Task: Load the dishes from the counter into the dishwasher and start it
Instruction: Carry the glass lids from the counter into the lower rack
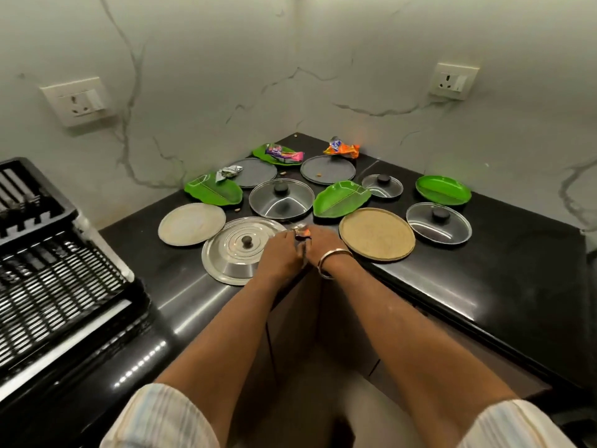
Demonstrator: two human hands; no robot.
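**Both hands meet at the near corner of the counter**

The left hand (280,253) and right hand (318,244) are pressed together at the near edge of the black counter (504,253), fingers curled around a small bundle of metal cutlery (302,250) with a bit of coloured wrapper at its top. Which hand bears the grip cannot be told; both seem closed on it. A metal bangle (332,263) sits on the right wrist.

The left hand lies over the right rim of a steel lid (235,250). Left of that lid lies a pale plate (191,223); right of the hands lies a tan plate (376,234). Farther back are three glass lids (281,199), four green leaf-shaped dishes (341,200), two dark round plates (328,169) and snack wrappers (342,147). At the left stands a black dish rack (55,273).
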